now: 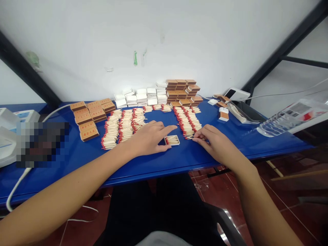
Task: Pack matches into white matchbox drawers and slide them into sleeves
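Observation:
A small white matchbox tray lies on the blue table, partly filled with red-tipped matches. My left hand is beside it, thumb and index finger spread apart around its left end, holding nothing. At the near end of the right-hand rows of matches, my right hand pinches with thumb and fingertips on what look like matchsticks. More rows of matches lie to the left, partly hidden behind my left hand.
White trays and brown matchbox sleeves are stacked along the wall. Closed matchboxes stand at left, near a white cable. At right lie a white device, loose boxes and a clear plastic bag. The table's front edge is close.

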Action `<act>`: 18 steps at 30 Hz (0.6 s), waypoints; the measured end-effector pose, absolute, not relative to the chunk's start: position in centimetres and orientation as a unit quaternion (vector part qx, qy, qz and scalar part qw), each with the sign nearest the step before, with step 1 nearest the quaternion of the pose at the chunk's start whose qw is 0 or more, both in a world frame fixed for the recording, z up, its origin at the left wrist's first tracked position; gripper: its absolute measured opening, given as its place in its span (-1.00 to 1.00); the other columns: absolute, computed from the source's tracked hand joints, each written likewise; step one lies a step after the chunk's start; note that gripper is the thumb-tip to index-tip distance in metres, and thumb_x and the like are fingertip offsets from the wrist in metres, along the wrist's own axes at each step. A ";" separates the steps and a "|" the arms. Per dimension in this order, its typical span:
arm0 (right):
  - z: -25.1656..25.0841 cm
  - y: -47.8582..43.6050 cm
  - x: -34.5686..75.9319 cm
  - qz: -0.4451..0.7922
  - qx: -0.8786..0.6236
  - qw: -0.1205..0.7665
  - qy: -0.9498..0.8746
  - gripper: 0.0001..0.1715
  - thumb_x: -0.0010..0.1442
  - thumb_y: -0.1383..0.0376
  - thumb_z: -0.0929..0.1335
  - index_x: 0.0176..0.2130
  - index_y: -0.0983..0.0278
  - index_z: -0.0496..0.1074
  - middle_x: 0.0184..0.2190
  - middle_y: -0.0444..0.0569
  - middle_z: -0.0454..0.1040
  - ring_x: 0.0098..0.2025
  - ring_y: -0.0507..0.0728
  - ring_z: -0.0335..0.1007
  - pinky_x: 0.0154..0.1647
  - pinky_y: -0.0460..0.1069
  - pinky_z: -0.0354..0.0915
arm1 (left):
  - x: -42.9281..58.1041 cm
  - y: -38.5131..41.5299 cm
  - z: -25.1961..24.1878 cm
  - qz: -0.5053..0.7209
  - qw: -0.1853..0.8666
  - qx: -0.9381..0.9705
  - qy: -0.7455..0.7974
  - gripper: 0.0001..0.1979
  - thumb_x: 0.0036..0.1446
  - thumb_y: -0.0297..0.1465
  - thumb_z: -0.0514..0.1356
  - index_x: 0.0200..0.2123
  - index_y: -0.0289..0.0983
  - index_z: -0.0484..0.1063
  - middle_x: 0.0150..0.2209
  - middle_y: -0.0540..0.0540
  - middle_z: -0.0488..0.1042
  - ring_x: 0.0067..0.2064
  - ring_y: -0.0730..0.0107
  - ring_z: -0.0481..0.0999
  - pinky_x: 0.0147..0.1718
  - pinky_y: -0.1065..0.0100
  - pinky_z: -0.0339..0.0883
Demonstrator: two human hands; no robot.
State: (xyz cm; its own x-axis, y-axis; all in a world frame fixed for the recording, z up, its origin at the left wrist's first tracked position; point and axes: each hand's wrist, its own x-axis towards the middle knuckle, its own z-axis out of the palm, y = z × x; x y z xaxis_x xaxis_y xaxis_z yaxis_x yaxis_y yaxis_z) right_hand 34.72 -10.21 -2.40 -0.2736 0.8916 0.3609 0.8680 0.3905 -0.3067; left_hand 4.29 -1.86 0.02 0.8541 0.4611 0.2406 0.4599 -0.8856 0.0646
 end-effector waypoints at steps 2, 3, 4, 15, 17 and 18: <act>-2.5 -10.0 34.7 0.026 -0.552 0.239 -0.798 -0.84 0.52 0.18 0.35 -0.15 0.16 0.46 -0.18 0.04 0.48 -0.13 0.28 0.42 -0.06 0.15 0.38 | 4.3 -1.9 0.0 0.127 0.006 0.962 0.241 -0.35 0.41 -0.16 0.33 0.45 -0.24 0.33 -0.04 -0.21 0.58 -0.01 0.03 0.54 0.06 0.14 0.37; -2.4 -9.9 34.7 0.029 -0.551 0.237 -0.799 -0.84 0.53 0.20 0.34 -0.16 0.17 0.45 -0.18 0.04 0.48 -0.12 0.28 0.43 -0.06 0.15 0.37 | 4.3 -1.9 0.0 0.128 0.006 0.962 0.240 -0.35 0.41 -0.16 0.32 0.45 -0.24 0.32 -0.04 -0.21 0.58 -0.01 0.03 0.54 0.06 0.13 0.37; -2.4 -9.9 34.7 0.033 -0.549 0.236 -0.801 -0.83 0.53 0.21 0.34 -0.17 0.17 0.45 -0.18 0.04 0.48 -0.12 0.28 0.43 -0.06 0.15 0.37 | 4.3 -1.8 0.0 0.129 0.005 0.963 0.238 -0.35 0.41 -0.16 0.32 0.45 -0.25 0.32 -0.03 -0.21 0.58 -0.01 0.03 0.54 0.07 0.13 0.37; -1.9 -10.1 35.0 0.068 -0.553 0.233 -0.797 -0.83 0.51 0.17 0.35 -0.13 0.16 0.50 -0.15 0.04 0.48 -0.08 0.28 0.47 -0.04 0.16 0.40 | 4.3 -1.7 -0.2 0.131 -0.011 0.964 0.230 -0.35 0.41 -0.17 0.32 0.45 -0.26 0.31 -0.04 -0.21 0.59 -0.02 0.05 0.55 0.05 0.16 0.37; -2.1 -9.9 35.1 0.064 -0.552 0.237 -0.797 -0.84 0.50 0.16 0.37 -0.12 0.16 0.51 -0.15 0.05 0.48 -0.09 0.28 0.47 -0.03 0.17 0.40 | 4.4 -1.8 -0.1 0.131 -0.006 0.965 0.227 -0.35 0.42 -0.18 0.32 0.45 -0.27 0.30 -0.03 -0.22 0.59 0.00 0.05 0.55 0.07 0.16 0.37; -2.1 -9.8 35.1 0.062 -0.551 0.236 -0.798 -0.83 0.50 0.16 0.37 -0.13 0.16 0.51 -0.16 0.04 0.48 -0.10 0.28 0.46 -0.03 0.17 0.40 | 4.4 -1.8 -0.1 0.132 -0.005 0.965 0.227 -0.35 0.42 -0.18 0.32 0.45 -0.27 0.30 -0.02 -0.22 0.59 0.01 0.05 0.56 0.07 0.16 0.37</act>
State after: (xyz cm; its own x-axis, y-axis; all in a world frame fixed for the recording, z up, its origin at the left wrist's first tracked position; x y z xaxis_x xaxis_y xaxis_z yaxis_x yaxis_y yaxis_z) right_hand 35.06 -9.77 -2.13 -0.2808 0.9085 0.3094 0.8503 0.3850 -0.3589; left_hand 4.36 -1.78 -0.14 0.8625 0.4361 0.2569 0.4386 -0.8972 0.0508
